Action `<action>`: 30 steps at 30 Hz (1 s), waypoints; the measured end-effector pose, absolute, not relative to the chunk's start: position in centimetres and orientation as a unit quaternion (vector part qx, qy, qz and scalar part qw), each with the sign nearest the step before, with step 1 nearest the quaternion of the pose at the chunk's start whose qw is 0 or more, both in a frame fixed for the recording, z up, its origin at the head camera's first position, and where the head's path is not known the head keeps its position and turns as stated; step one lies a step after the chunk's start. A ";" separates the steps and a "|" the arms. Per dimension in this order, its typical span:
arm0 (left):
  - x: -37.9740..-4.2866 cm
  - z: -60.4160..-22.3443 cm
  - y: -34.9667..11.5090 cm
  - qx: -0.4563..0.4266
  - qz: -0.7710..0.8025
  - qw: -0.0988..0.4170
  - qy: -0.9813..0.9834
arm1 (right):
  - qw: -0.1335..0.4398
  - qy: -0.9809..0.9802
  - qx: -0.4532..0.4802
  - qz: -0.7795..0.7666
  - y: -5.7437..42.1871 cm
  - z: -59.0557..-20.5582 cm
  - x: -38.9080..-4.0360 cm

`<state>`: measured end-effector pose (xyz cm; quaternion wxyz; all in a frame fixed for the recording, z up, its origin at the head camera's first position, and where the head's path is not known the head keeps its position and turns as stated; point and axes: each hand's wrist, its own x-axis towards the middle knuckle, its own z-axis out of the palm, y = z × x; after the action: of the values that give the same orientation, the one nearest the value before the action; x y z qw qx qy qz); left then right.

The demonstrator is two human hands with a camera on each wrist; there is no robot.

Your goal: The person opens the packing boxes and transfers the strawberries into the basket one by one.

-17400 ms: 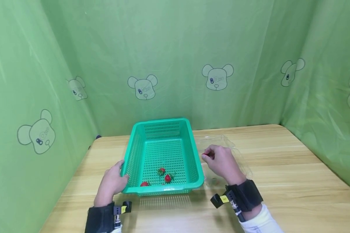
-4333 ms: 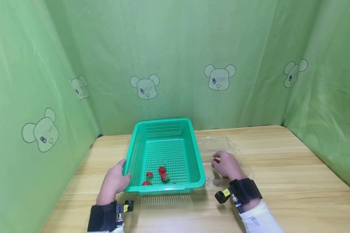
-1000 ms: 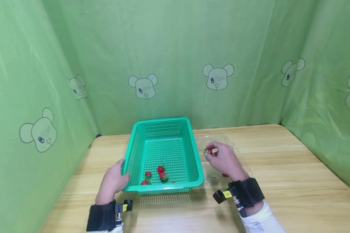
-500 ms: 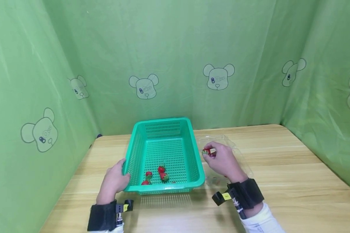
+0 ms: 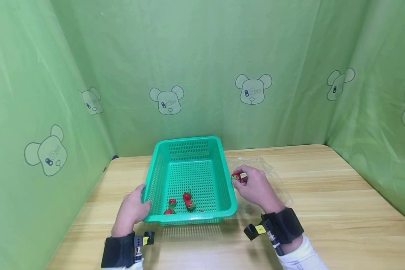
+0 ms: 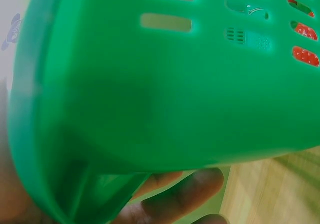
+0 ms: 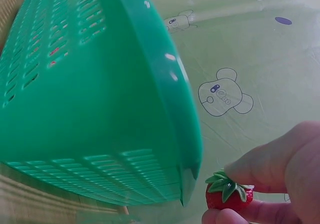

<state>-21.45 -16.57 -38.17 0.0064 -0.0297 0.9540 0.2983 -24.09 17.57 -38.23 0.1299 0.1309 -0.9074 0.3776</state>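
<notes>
Your left hand grips the green basket at its near-left corner, in the lower middle of the frame. In the left wrist view the fingers show bent under the rim, at the bottom of the frame.

Your right hand, right of centre, is nearly closed in a pinch on a red strawberry. Right wrist view, lower right: thumb by the leafy green cap, fingers below the fruit. In the head view the strawberry lies just beside the basket's right rim; in the right wrist view a gap shows between the two.

Basket contents: loose strawberries, all toward the near end. Two lie close together in the middle, leaf caps showing; two more lie near the near-left corner. A sliver of red also shows at the near wall, right of these, mostly hidden by the rim. The far half shows bare slotted floor. Left wrist view, upper right: red spotted skin visible through the side slots.

Second container: a clear plastic box, right of the basket and partly under your right hand. A small dark and reddish patch shows at its near end, too small to tell what.

Both containers are on the wood-grain worktop. Green curtain with bear heads fills the upper frame.
</notes>
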 end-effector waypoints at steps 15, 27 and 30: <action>-21.4 -38.1 -16.6 -0.027 0.296 0.006 0.955 | 0.122 -0.911 0.126 0.372 16.7 -37.7 -23.5; -21.4 -38.1 -16.6 -0.023 0.292 0.003 0.956 | 0.125 -0.914 0.137 0.362 16.2 -37.9 -23.4; -21.4 -38.1 -16.6 -0.023 0.292 0.004 0.956 | 0.127 -0.913 0.140 0.361 16.1 -38.0 -23.3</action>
<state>-21.41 -16.59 -38.11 0.0041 -0.0232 0.9562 0.2918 -23.32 16.08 -37.96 0.1275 0.1400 -0.9132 0.3610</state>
